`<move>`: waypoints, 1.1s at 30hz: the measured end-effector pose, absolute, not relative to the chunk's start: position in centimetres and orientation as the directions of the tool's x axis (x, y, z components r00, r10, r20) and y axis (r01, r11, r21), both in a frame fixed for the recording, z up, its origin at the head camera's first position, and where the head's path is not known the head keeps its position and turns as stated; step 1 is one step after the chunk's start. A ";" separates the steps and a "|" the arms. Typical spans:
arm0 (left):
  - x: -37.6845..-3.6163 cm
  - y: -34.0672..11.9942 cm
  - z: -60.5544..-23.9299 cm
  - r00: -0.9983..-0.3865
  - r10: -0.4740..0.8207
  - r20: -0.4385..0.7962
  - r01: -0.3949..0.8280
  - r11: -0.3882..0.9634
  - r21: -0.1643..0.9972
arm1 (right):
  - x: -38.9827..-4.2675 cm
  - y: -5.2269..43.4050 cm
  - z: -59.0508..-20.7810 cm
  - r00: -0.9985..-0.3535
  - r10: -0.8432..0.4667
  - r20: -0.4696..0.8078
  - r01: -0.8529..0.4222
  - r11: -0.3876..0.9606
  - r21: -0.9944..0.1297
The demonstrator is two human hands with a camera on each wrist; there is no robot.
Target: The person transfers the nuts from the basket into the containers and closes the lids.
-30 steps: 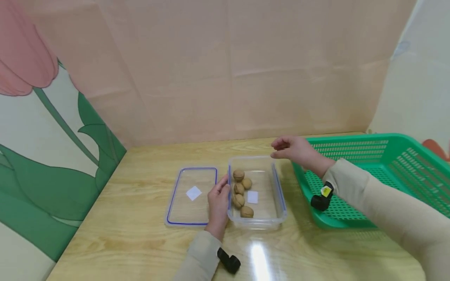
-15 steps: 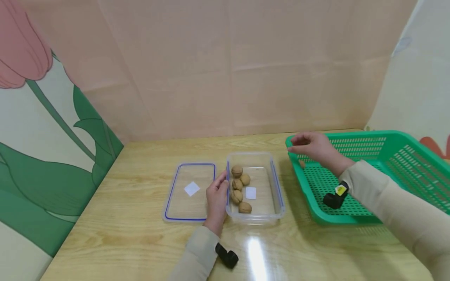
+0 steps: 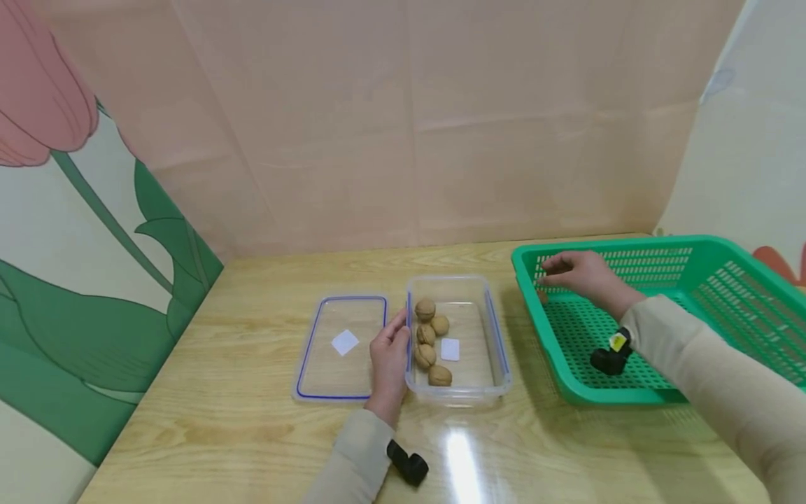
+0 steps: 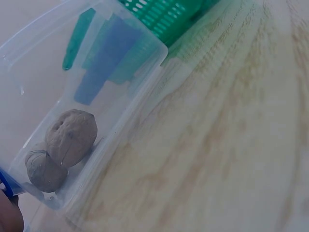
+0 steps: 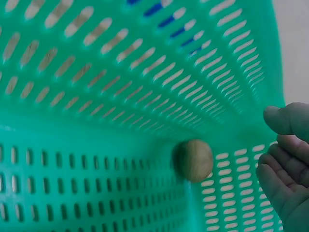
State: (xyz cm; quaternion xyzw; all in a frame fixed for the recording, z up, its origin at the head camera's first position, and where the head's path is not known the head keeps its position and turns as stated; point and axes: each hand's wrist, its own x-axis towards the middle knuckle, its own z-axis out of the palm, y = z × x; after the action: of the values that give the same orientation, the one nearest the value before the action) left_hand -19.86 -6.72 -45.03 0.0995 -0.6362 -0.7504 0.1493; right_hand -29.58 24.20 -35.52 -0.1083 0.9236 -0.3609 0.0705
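Observation:
My left hand [image 3: 388,360] rests against the left wall of a clear plastic food container [image 3: 475,381] with blue along its side rims. Several walnuts [image 3: 425,355] lie along that side inside it, beside a white square label. Two walnuts [image 4: 71,137] show through the wall in the left wrist view. My right hand [image 3: 585,276] is inside a green plastic basket [image 3: 576,388], its fingers loosely bent and holding nothing. A single walnut [image 5: 195,160] sits in the basket's corner, a short gap from the fingertips; in the head view it is partly hidden.
A clear lid [image 3: 324,374] with a blue seal and a white label lies left of the container, partly behind my left hand. The wooden table [image 3: 220,420] meets a pinkish covered wall [image 3: 352,140]. The basket's tall slotted sides surround my right hand.
My right hand has moved right from above the container's far right corner, over the basket's rim and down into the basket. The left hand stays at the container.

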 end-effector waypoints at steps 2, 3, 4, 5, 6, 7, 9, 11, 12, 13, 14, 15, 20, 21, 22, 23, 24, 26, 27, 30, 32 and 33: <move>-19.9 -6.7 -45.1 -0.935 -0.351 0.046 0.104 -0.147 0.984 | -29.8 24.5 -36.0 -0.965 -0.255 -0.063 -0.143 0.711 -0.689; -19.9 -6.7 -45.1 -0.936 -0.351 0.043 0.103 -0.153 0.983 | -29.9 24.6 -36.3 -0.963 -0.260 -0.066 -0.142 0.705 -0.695; -19.9 -6.7 -45.0 -0.936 -0.351 0.043 0.102 -0.152 0.983 | -30.0 24.7 -36.5 -0.962 -0.263 -0.066 -0.142 0.695 -0.705; -19.9 -6.7 -45.0 -0.935 -0.352 0.043 0.103 -0.154 0.983 | -30.1 24.7 -36.8 -0.961 -0.268 -0.066 -0.144 0.690 -0.710; -19.8 -6.7 -44.9 -0.934 -0.354 0.044 0.103 -0.152 0.983 | -30.2 24.8 -37.2 -0.960 -0.273 -0.069 -0.144 0.685 -0.714; -19.8 -6.7 -44.9 -0.935 -0.353 0.042 0.101 -0.151 0.983 | -30.4 24.9 -37.5 -0.957 -0.281 -0.067 -0.150 0.682 -0.715; -19.8 -6.7 -44.9 -0.935 -0.352 0.036 0.095 -0.152 0.984 | -30.6 24.9 -38.1 -0.953 -0.296 -0.065 -0.164 0.684 -0.711; -19.7 -6.7 -44.9 -0.936 -0.350 0.039 0.095 -0.145 0.985 | -30.9 25.0 -38.7 -0.951 -0.302 -0.063 -0.172 0.688 -0.705; -19.7 -6.7 -44.9 -0.937 -0.347 0.040 0.095 -0.144 0.985 | -31.0 25.0 -39.0 -0.950 -0.307 -0.061 -0.177 0.688 -0.704; -19.7 -6.7 -44.9 -0.938 -0.345 0.039 0.094 -0.143 0.985 | -31.1 25.0 -39.2 -0.948 -0.313 -0.056 -0.185 0.685 -0.705; -19.7 -6.7 -44.8 -0.938 -0.343 0.039 0.093 -0.142 0.986 | -31.2 25.0 -39.4 -0.946 -0.317 -0.058 -0.184 0.680 -0.710; -19.7 -6.7 -44.8 -0.940 -0.340 0.040 0.092 -0.139 0.986 | -31.3 25.0 -39.5 -0.945 -0.323 -0.058 -0.187 0.675 -0.714; -19.6 -6.7 -44.8 -0.941 -0.336 0.050 0.102 -0.141 0.985 | -31.2 25.1 -39.8 -0.932 -0.353 -0.080 -0.185 0.653 -0.734; -19.6 -6.7 -44.8 -0.940 -0.336 0.050 0.103 -0.142 0.985 | -31.2 25.2 -39.8 -0.929 -0.360 -0.089 -0.181 0.650 -0.738; -19.7 -6.7 -44.8 -0.940 -0.339 0.047 0.102 -0.146 0.984 | -31.2 25.2 -39.9 -0.926 -0.364 -0.097 -0.177 0.648 -0.741; -19.7 -6.7 -44.8 -0.940 -0.339 0.048 0.103 -0.147 0.984 | -31.3 25.3 -40.1 -0.924 -0.366 -0.107 -0.171 0.648 -0.742; -19.7 -6.7 -44.8 -0.939 -0.340 0.046 0.103 -0.150 0.983 | -31.3 25.3 -40.3 -0.922 -0.371 -0.115 -0.170 0.652 -0.739; -19.7 -6.7 -44.8 -0.939 -0.340 0.044 0.101 -0.153 0.983 | -31.4 25.3 -40.6 -0.916 -0.381 -0.127 -0.171 0.656 -0.735; -19.7 -6.7 -44.8 -0.940 -0.340 0.044 0.101 -0.152 0.983 | -31.4 25.2 -40.7 -0.913 -0.386 -0.131 -0.175 0.661 -0.730; -19.7 -6.7 -44.9 -0.940 -0.337 0.044 0.102 -0.156 0.982 | -31.4 25.0 -41.0 -0.911 -0.388 -0.137 -0.180 0.675 -0.715; -19.6 -6.6 -44.9 -0.941 -0.337 0.041 0.099 -0.159 0.982 | -31.5 25.0 -41.0 -0.912 -0.386 -0.140 -0.178 0.678 -0.714; -19.6 -6.6 -45.0 -0.941 -0.336 0.040 0.098 -0.158 0.983 | -31.5 25.1 -41.1 -0.912 -0.384 -0.142 -0.175 0.679 -0.713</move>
State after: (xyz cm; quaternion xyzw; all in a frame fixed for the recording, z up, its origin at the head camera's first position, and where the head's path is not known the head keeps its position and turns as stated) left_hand -19.62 -6.60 -44.96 0.0937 -0.6328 -0.7551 0.1437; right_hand -31.48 25.06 -41.05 -0.1542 0.9053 -0.3698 0.1414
